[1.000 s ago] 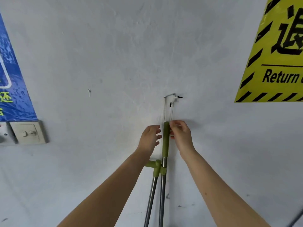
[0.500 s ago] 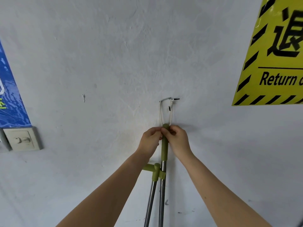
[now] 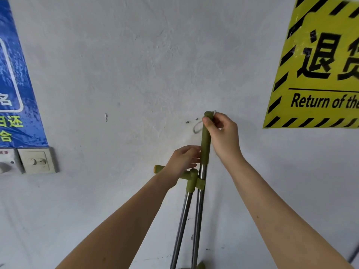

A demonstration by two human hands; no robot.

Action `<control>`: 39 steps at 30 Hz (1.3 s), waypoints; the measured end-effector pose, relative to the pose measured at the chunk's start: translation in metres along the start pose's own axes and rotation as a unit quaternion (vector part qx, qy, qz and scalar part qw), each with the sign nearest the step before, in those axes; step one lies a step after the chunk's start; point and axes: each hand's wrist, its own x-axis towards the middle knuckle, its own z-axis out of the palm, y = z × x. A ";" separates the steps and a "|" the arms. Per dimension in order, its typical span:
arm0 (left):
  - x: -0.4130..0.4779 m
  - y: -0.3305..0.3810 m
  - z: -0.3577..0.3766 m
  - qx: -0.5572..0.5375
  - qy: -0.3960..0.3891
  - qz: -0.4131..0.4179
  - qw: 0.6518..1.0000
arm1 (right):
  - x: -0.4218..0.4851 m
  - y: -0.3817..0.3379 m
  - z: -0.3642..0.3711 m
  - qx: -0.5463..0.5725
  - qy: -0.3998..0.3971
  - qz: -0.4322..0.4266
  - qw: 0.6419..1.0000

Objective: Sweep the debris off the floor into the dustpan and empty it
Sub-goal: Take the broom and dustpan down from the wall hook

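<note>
A broom handle with an olive-green grip and a steel shaft stands against the grey wall, clipped to a second steel shaft, the dustpan handle, which ends in a green T-grip. My right hand pinches the top of the green grip, where a white hanging loop dangles free. My left hand lies against the grip lower down, fingers fairly straight, in front of the T-grip. Two small nails or hooks sit in the wall just left of the grip top. The broom head and dustpan are out of view.
A yellow and black sign hangs on the wall at upper right. A blue poster is at the left, with a light switch below it.
The loop has come off the wall hook. My right hand lifted the handle top upward; my left hand slid down the grip.
</note>
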 end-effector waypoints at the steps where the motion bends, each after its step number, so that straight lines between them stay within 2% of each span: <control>1: -0.003 0.003 0.002 0.008 -0.004 0.000 1.000 | -0.002 -0.005 -0.004 0.004 -0.001 -0.003 1.000; 4: -0.012 0.009 0.006 0.062 -0.028 -0.006 0.998 | -0.016 -0.014 -0.010 -0.005 -0.021 -0.005 1.000; 9: -0.033 -0.006 0.002 0.102 -0.082 -0.043 0.990 | -0.059 -0.005 -0.009 -0.017 -0.055 0.044 0.997; 20: -0.112 -0.108 -0.011 0.113 -0.113 -0.109 0.981 | -0.196 0.036 0.014 -0.064 -0.132 0.172 0.974; 24: -0.146 -0.173 -0.019 0.239 -0.153 -0.137 0.949 | -0.258 0.046 0.020 -0.090 -0.183 0.202 0.958; 27: -0.184 -0.237 -0.037 0.317 -0.172 -0.195 0.912 | -0.308 0.060 0.021 -0.096 -0.201 0.251 0.942; 33: -0.263 -0.342 -0.067 0.285 -0.170 -0.309 0.891 | -0.393 0.075 0.023 -0.059 -0.208 0.337 0.916; 37: -0.294 -0.385 -0.063 0.312 -0.177 -0.318 0.878 | -0.430 0.087 0.031 -0.042 -0.212 0.378 0.900; 39: -0.306 -0.403 -0.059 0.371 -0.186 -0.312 0.854 | -0.444 0.094 0.033 -0.037 -0.211 0.394 0.894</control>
